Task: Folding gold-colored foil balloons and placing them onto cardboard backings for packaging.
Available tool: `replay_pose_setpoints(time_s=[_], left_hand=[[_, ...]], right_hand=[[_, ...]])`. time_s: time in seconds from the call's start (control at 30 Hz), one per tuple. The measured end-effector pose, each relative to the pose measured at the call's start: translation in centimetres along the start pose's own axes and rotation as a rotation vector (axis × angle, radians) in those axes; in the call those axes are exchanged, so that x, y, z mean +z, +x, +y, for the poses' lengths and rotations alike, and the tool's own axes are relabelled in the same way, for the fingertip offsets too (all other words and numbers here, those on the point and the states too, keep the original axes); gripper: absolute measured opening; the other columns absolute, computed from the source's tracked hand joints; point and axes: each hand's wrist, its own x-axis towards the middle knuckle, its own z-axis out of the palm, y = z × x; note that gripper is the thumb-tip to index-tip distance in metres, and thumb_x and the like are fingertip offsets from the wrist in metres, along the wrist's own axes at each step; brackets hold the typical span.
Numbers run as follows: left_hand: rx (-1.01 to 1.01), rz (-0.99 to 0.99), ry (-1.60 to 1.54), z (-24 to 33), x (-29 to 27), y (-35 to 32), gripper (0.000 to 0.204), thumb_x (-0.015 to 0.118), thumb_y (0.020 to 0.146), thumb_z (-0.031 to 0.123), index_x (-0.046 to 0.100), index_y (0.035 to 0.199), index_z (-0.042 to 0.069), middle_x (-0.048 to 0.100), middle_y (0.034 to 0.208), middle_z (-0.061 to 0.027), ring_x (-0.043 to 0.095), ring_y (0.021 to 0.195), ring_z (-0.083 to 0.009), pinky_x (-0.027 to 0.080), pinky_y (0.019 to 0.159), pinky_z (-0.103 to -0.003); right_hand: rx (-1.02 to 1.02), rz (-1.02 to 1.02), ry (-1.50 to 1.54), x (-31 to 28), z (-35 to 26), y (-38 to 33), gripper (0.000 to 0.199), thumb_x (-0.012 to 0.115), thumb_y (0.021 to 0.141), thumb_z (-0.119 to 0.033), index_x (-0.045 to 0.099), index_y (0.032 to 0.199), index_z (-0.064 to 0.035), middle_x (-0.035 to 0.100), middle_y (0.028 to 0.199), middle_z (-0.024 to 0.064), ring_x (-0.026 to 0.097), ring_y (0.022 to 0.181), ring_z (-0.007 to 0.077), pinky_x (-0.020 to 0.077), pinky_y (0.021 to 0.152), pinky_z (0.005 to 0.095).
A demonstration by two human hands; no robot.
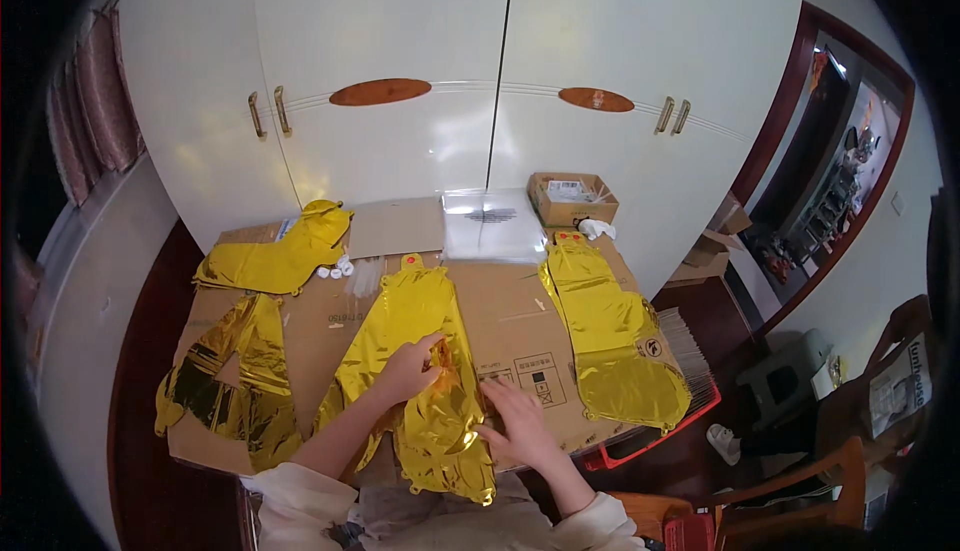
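Observation:
A gold foil balloon (400, 303), flat and partly folded over itself, lies in front of me and hangs past the near table edge. My left hand (405, 371) is closed on a crumpled fold of it near its middle. My right hand (520, 426) rests at the balloon's right edge, its fingers stretched out and apart, the thumb touching the foil. More flat gold foil balloons lie around: one at the far left (265, 263), an angular one (262, 351) at the near left, and a long one (610, 336) on the right.
Cardboard (505, 296) covers the table. At its back lie a stack of clear plastic bags (490, 236), a grey board (395, 229), small white rolls (337, 269) and a small carton (572, 201). A white cabinet (400, 11) stands behind; a wooden chair (790, 481) is at right.

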Motion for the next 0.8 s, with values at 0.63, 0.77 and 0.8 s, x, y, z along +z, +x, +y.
replay_pose_setpoints(time_s=[0.63,0.77,0.8], left_hand=[[0.036,0.043,0.066,-0.8,0.7,0.0,0.059,0.066,0.078,0.012,0.050,0.136,0.011,0.061,0.078,-0.0103,0.057,0.080,-0.0284,0.048,0.073,-0.039],[0.039,0.039,0.081,-1.1,0.8,0.2,0.058,0.067,0.078,0.013,0.051,0.133,0.011,0.060,0.078,-0.0101,0.056,0.080,-0.0287,0.048,0.074,-0.040],[0.024,0.027,0.095,-0.9,0.6,0.2,0.057,0.068,0.077,0.013,0.052,0.132,0.010,0.060,0.081,-0.0103,0.056,0.081,-0.0289,0.048,0.075,-0.040]], right_hand=[[-0.110,-0.093,-0.178,1.4,0.8,-0.4,0.055,0.066,0.087,-0.042,0.055,0.132,-0.0124,0.053,0.139,0.0032,0.040,0.137,0.0232,0.0295,0.109,0.0477],[-0.129,-0.100,-0.176,1.6,0.8,-0.4,0.051,0.066,0.087,-0.041,0.058,0.128,-0.0117,0.056,0.136,0.0029,0.042,0.136,0.0221,0.0306,0.108,0.0475],[-0.129,-0.106,-0.167,1.6,0.9,-0.5,0.050,0.065,0.087,-0.041,0.059,0.127,-0.0115,0.056,0.135,0.0028,0.042,0.135,0.0218,0.0309,0.108,0.0474]])
